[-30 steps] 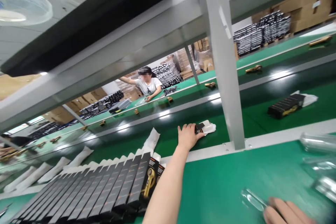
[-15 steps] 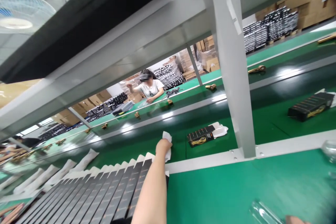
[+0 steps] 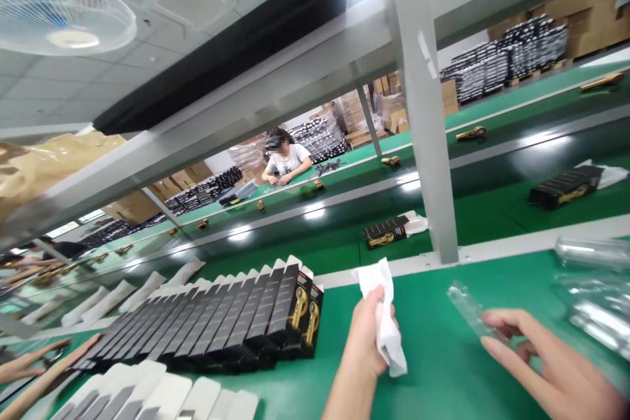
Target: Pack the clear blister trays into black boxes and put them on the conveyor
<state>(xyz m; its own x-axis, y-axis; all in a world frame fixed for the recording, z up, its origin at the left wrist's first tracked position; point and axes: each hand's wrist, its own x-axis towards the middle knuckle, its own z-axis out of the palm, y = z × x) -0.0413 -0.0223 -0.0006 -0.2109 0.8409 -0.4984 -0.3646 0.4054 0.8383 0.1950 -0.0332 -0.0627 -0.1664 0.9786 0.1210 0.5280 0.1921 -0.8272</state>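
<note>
My left hand (image 3: 367,335) is closed around a white wrapped packet (image 3: 388,335), held above the green table. To its right, my right hand (image 3: 536,354) pinches a clear plastic tube-like piece (image 3: 467,308) between thumb and fingers. More clear plastic pieces (image 3: 603,321) lie at the right edge, beside that hand. Left of my left hand stands a tight row of black boxes (image 3: 236,315) with open white flaps; the end ones carry a picture of a gold tool.
Beyond the metal rail, a green conveyor carries a black box (image 3: 386,233) with a white packet sticking out, another such box (image 3: 566,187), and white packets (image 3: 142,292). A grey post (image 3: 433,144) rises ahead. A co-worker's hands (image 3: 44,361) reach in at left; another person (image 3: 285,161) sits opposite.
My left hand has drawn back from the conveyor to above the table with the white packet. My right hand has come further into view with the clear plastic piece.
</note>
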